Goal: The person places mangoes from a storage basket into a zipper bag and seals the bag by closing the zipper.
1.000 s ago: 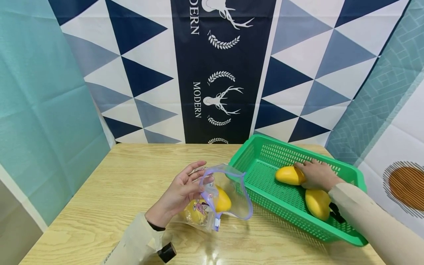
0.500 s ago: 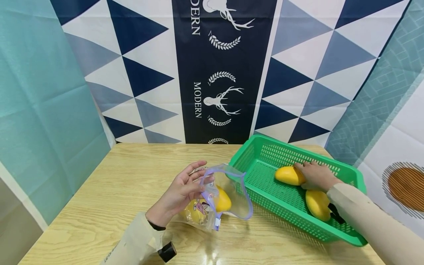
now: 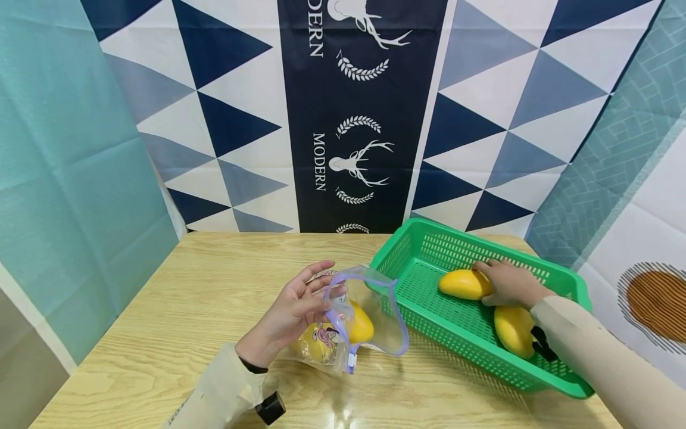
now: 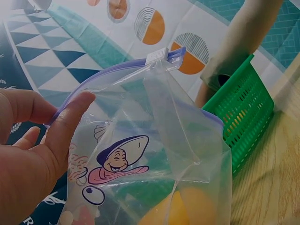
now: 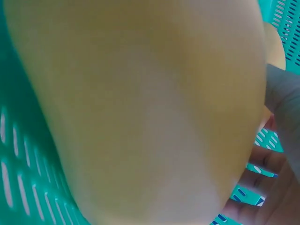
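Observation:
My left hand (image 3: 292,313) pinches the lilac zip edge of a clear plastic zip bag (image 4: 117,145) between thumb and fingers, and the bag's mouth gapes toward the basket. Through the film show one yellow mango (image 3: 361,325) near the mouth and more yellow (image 3: 318,345) behind the cartoon print. Inside the green basket (image 3: 477,357), my right hand (image 3: 511,285) grips the right end of another mango (image 3: 462,284). A further mango (image 3: 513,330) lies under my right wrist and fills most of the right wrist view (image 5: 150,112).
The basket stands on the right part of a wooden table (image 3: 187,310), its left end close to the bag. A white slider (image 3: 351,360) sits on the bag's zip. A patterned cloth (image 3: 354,119) hangs behind the table.
The mango at my right hand has shifted slightly left in the basket, and the fingers have shifted a little with it. My left hand and the bag stay put.

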### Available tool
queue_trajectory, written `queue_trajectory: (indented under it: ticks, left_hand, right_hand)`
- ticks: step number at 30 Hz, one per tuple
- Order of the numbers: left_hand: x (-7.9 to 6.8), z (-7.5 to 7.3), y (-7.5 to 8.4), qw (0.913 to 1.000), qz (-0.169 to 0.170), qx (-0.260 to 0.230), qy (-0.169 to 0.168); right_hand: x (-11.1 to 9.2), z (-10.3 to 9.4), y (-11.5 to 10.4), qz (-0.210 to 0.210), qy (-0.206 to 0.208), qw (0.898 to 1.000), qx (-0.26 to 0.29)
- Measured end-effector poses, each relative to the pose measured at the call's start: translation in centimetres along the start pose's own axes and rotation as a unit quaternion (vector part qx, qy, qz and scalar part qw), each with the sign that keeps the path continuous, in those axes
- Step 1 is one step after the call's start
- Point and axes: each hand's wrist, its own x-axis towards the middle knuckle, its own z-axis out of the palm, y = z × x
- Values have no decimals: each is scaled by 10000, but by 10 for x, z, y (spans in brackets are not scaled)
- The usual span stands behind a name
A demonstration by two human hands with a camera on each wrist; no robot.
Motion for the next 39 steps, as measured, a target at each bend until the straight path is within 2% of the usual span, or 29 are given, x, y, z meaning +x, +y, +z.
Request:
queue_trajectory:
  ticks: [5, 12, 27, 39]
  left_hand:
    - [0, 0, 0, 10000, -5, -10, -7]
    - [0, 0, 0, 10000, -40, 16, -15]
    - [1, -1, 1, 9999, -86, 94, 52]
    - [1, -1, 0, 10000, -72, 50, 46]
  right_hand:
    - [2, 1, 3, -107, 140, 9978, 642]
    - [3, 3, 1, -109, 321, 9884, 1482]
    - [5, 2, 0, -98, 560, 9791, 1955]
    - [6, 3, 0, -57, 544, 9697, 2382]
